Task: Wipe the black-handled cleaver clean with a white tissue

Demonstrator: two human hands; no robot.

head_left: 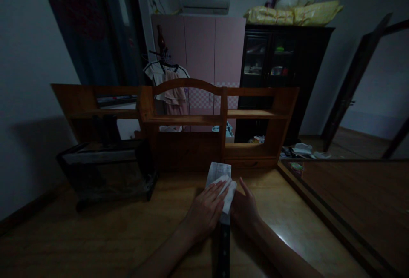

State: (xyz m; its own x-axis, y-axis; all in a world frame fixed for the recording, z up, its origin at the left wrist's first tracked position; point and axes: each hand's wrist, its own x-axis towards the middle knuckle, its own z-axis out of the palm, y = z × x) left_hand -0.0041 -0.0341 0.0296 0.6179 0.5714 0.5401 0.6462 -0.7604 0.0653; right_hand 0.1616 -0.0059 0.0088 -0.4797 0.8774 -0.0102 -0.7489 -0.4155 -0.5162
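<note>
A cleaver (pixel 219 170) points away from me, its broad metal blade at the far end and its black riveted handle (pixel 225 244) toward me. My left hand (pixel 207 205) presses a folded white tissue (pixel 228 199) onto the blade, fingers laid over it. At the blade's right edge is my right hand (pixel 244 210), its thumb raised and apart. The other right fingers are mostly hidden behind the tissue and blade. Whether the cleaver rests on the tabletop or is propped up, I cannot tell.
A dark knife block (pixel 105 167) with black handles stands at left on the wooden tabletop (pixel 179 193). Behind is a low wooden shelf unit (pixel 188 119). A raised wooden edge (pixel 319 210) runs along the right. Pink wardrobe doors (pixel 200 48) and a black cabinet (pixel 306 61) stand farther back.
</note>
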